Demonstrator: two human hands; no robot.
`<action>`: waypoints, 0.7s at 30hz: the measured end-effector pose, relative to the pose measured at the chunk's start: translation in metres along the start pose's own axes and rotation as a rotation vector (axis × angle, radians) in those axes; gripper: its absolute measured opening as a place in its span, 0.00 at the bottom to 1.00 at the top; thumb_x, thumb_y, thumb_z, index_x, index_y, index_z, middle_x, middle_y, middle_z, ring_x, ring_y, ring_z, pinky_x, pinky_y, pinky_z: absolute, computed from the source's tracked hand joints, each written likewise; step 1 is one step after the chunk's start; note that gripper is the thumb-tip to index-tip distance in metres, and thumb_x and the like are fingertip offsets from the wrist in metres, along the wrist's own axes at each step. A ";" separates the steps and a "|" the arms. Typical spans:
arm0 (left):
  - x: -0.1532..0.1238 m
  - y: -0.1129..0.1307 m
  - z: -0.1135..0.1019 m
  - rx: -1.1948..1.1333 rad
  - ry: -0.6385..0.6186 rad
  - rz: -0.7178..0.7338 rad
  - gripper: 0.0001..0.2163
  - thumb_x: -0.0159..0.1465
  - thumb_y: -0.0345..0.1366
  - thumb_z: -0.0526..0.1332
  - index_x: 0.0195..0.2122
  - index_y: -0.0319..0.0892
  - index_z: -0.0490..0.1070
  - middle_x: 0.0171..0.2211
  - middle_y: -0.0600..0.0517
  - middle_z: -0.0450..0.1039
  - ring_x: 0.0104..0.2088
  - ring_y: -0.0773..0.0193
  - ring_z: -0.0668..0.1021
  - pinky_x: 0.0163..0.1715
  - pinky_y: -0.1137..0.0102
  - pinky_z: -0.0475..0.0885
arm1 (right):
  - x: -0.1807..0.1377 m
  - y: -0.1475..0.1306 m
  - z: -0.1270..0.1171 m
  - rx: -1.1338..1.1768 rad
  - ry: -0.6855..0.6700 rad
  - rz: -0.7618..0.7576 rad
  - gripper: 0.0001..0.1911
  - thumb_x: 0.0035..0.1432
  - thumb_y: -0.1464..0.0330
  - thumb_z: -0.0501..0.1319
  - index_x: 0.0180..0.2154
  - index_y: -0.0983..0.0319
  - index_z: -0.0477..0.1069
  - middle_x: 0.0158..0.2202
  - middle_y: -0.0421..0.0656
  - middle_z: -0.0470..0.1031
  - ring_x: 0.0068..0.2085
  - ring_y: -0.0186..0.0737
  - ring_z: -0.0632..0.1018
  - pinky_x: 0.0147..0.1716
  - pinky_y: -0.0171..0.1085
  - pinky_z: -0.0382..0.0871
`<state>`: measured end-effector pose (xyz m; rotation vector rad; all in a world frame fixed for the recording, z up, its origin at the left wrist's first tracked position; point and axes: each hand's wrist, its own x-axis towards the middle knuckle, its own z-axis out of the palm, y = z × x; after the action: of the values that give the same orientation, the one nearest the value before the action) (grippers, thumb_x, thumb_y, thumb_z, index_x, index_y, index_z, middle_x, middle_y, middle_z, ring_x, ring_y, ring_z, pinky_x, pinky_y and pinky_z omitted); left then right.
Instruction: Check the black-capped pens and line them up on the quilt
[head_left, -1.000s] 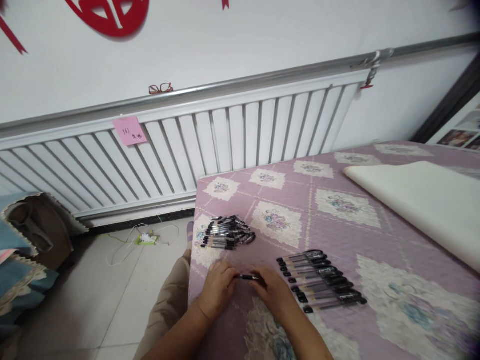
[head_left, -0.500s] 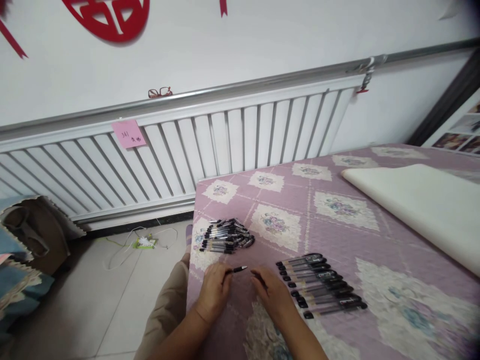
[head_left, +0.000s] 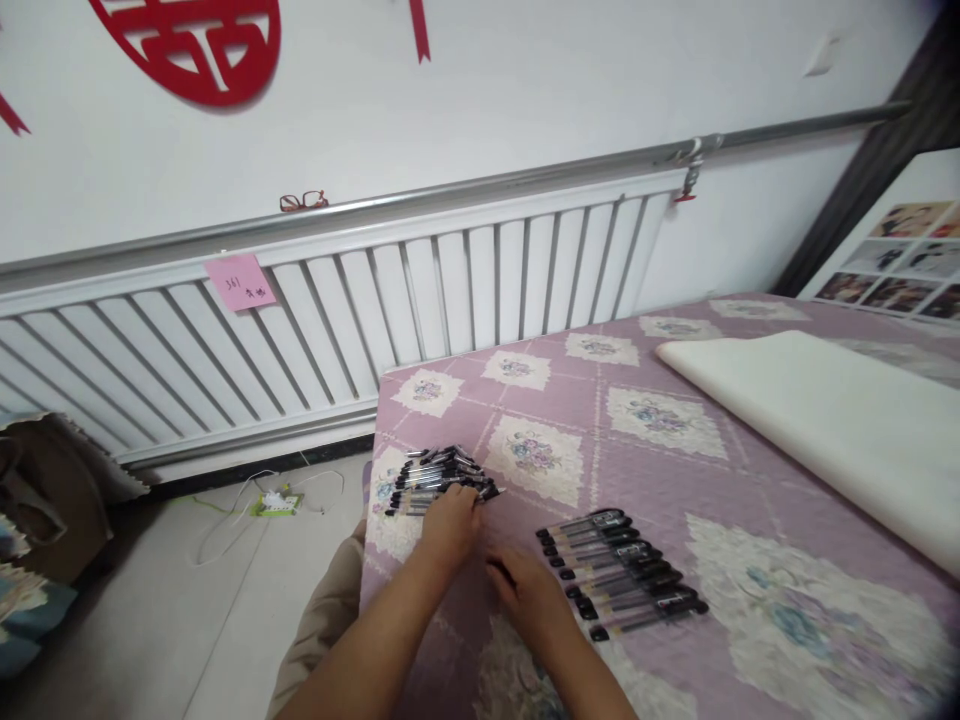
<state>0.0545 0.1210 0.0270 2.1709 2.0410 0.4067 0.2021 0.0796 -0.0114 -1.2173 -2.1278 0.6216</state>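
My left hand (head_left: pixel 452 522) is at the near right edge of a pile of black and clear pens (head_left: pixel 427 480), its fingers closed on a pen (head_left: pixel 489 494) whose pale tip points right. The rest of that pen is hidden by the hand or blends with the pile. My right hand (head_left: pixel 526 592) rests low over the purple cloth, fingers loosely curled and the thumb apart; nothing shows between them. Just right of it lies a slanted row of capped black gel pens (head_left: pixel 622 565), side by side.
The purple flowered cloth (head_left: pixel 555 400) covers the surface. A folded cream sheet (head_left: pixel 810 430) lies at the right. Behind stands a white radiator (head_left: pixel 480 280) with a pink note (head_left: pixel 240 282); glasses (head_left: pixel 304 201) sit above it. A power strip (head_left: pixel 276 503) is on the floor.
My left hand has moved forward to the pile with the pen. The right hand stays near the same spot on the cloth. The view has turned slightly to the right.
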 end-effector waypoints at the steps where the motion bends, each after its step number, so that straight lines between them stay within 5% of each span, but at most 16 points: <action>1: 0.005 0.003 0.001 0.027 -0.023 -0.009 0.07 0.65 0.35 0.53 0.38 0.42 0.70 0.39 0.48 0.71 0.39 0.60 0.75 0.40 0.68 0.68 | 0.000 0.000 -0.001 -0.006 -0.008 0.002 0.09 0.56 0.71 0.53 0.33 0.60 0.72 0.33 0.45 0.76 0.37 0.44 0.75 0.38 0.41 0.68; 11: 0.016 0.010 0.005 0.126 -0.132 -0.074 0.09 0.65 0.35 0.53 0.43 0.40 0.66 0.43 0.44 0.71 0.42 0.55 0.76 0.42 0.63 0.68 | 0.000 -0.005 -0.005 -0.016 -0.056 0.026 0.09 0.57 0.72 0.53 0.33 0.60 0.71 0.33 0.45 0.76 0.37 0.43 0.75 0.37 0.40 0.67; 21: 0.000 0.005 0.003 -0.108 -0.120 -0.130 0.07 0.61 0.35 0.57 0.37 0.39 0.71 0.36 0.46 0.75 0.38 0.57 0.76 0.37 0.68 0.68 | 0.000 0.003 -0.002 0.097 0.033 0.042 0.09 0.56 0.70 0.53 0.32 0.60 0.71 0.33 0.45 0.76 0.37 0.44 0.75 0.38 0.41 0.68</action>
<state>0.0598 0.1204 0.0259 1.9400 2.0312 0.3527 0.2052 0.0809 -0.0118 -1.2138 -2.0249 0.7098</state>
